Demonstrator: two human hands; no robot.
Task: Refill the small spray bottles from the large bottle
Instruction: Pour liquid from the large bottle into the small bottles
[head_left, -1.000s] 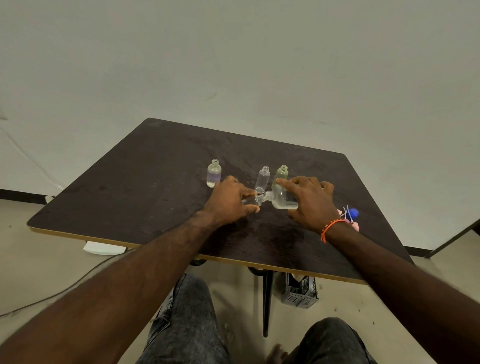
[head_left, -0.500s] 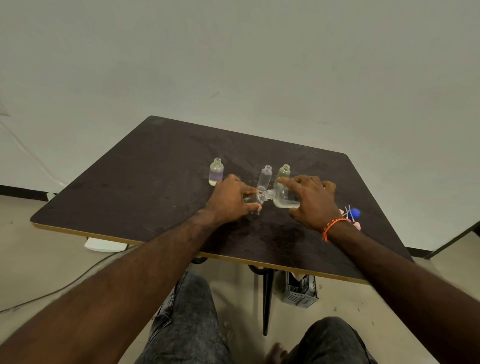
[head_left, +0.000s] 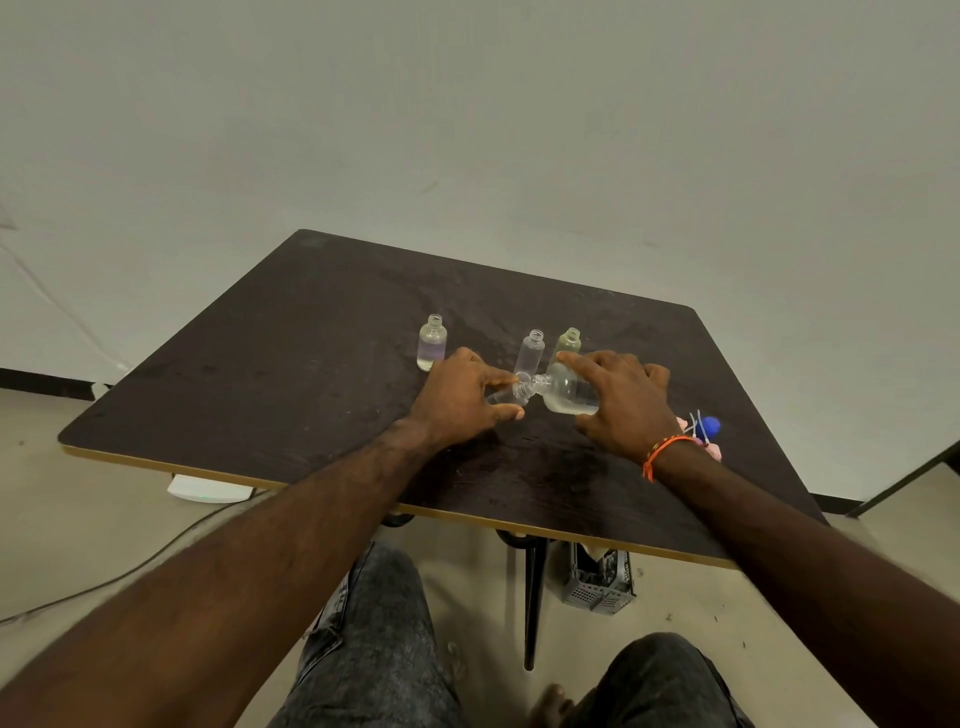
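Refilling from the large clear plastic bottle (head_left: 566, 391) is underway above the dark brown square table (head_left: 291, 374): the bottle is lying tipped nearly flat, its neck pointing left and meeting the mouth of a small clear spray bottle (head_left: 506, 394), with a little clear liquid pooling along its lower side. The right hand (head_left: 621, 402), wearing an orange cord bracelet (head_left: 661, 453) at the wrist, is gripping the large bottle's body, forefinger stretched along the top and thumb beneath. The left hand (head_left: 462, 400) is holding the small bottle tilted, fingers and thumb curling round it so that most of it is hiding behind the hand. The two hands are working close together, apart by only the bottle necks. Just behind them a slim clear uncapped bottle (head_left: 530, 352) and a greenish uncapped bottle (head_left: 568, 343) are standing upright side by side, and further left a small clear bottle with purplish liquid (head_left: 431, 343) is standing alone. Near the table's right edge a blue cap (head_left: 710, 426) and some pink and white pieces (head_left: 698, 434) are lying, too small to tell apart.
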